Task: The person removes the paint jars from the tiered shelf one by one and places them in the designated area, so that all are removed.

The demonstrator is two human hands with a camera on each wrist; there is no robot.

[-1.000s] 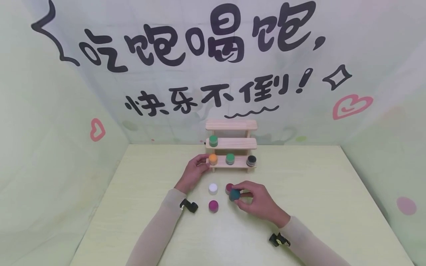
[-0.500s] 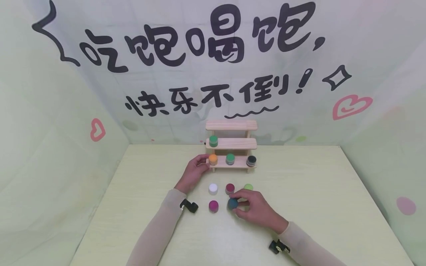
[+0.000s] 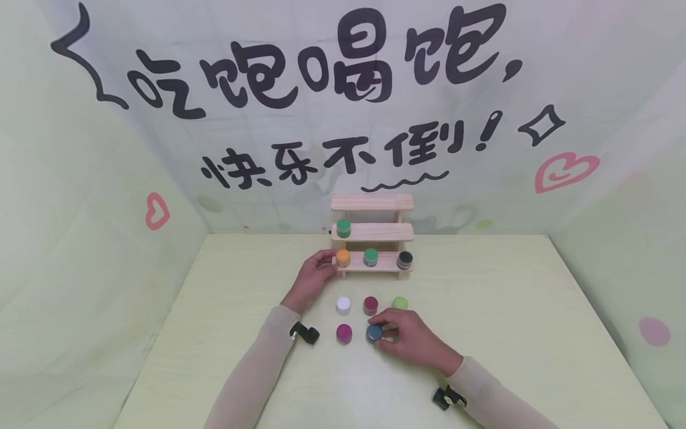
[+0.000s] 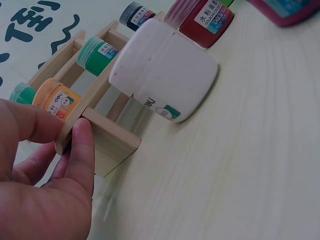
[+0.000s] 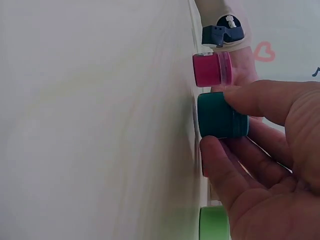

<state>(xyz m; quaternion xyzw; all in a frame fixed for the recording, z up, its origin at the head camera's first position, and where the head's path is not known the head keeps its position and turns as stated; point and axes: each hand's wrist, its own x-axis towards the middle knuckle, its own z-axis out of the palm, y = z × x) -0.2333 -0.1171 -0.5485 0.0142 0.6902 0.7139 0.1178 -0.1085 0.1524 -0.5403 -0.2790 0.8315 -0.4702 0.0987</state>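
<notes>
My right hand [image 3: 420,339] pinches a dark teal paint jar [image 5: 215,116] between thumb and fingers, low at the tabletop. To its left stands a magenta paint jar [image 3: 344,333]. Behind these, a white jar [image 3: 343,305], a dark red jar [image 3: 370,305] and a light green jar [image 3: 400,302] form a row, the last partly covered by my right hand. My left hand [image 3: 309,280] grips the left end of the lowest step of a three-step wooden rack [image 4: 112,131], thumb and fingers on either side of the board.
Orange [image 3: 343,258], green [image 3: 371,257] and black [image 3: 405,260] jars stand on the lowest step. Another green jar [image 3: 343,227] is at the left of the middle step. Behind the rack hangs a printed cloth backdrop [image 3: 268,208], meeting the back edge of the table [image 3: 509,298].
My right hand has brought the teal jar toward me and down to the table, uncovering the dark red and light green jars. My left hand stays on the rack.
</notes>
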